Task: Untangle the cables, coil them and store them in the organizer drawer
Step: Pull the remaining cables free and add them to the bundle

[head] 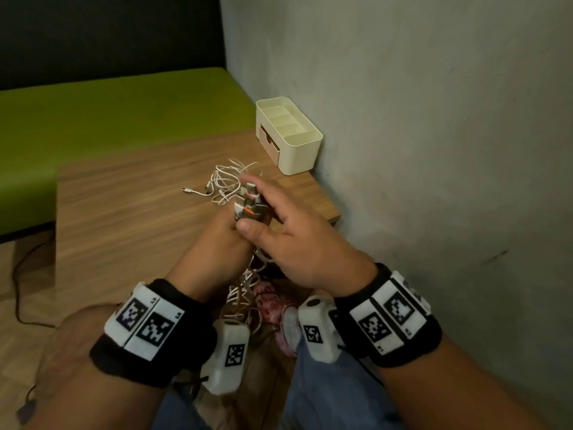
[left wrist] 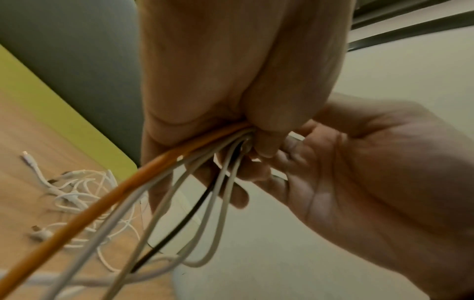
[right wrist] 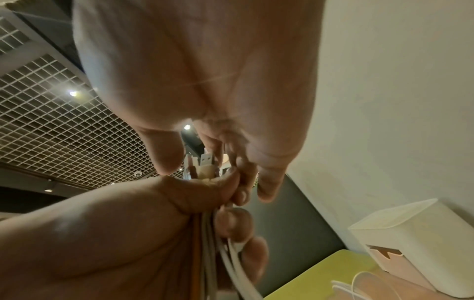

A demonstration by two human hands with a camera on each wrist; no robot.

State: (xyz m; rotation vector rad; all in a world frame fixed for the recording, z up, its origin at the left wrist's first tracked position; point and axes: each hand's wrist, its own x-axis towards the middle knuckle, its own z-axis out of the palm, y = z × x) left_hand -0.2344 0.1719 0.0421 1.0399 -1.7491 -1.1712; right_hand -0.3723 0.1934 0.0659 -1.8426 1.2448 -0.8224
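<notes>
My left hand grips a bundle of cables upright above the table's near edge, plug ends pointing up. An orange cable, several white ones and a black one hang from the fist into my lap. My right hand reaches over the top, with thumb and fingers curled round the plug ends; a USB plug shows between them. A loose tangle of white cables lies on the wooden table. The cream organizer stands at the far right corner, its pink drawer closed.
A grey wall runs close along the table's right side. Behind the table is a green bench. A black cord trails on the floor to the left. My knees sit under the near table edge.
</notes>
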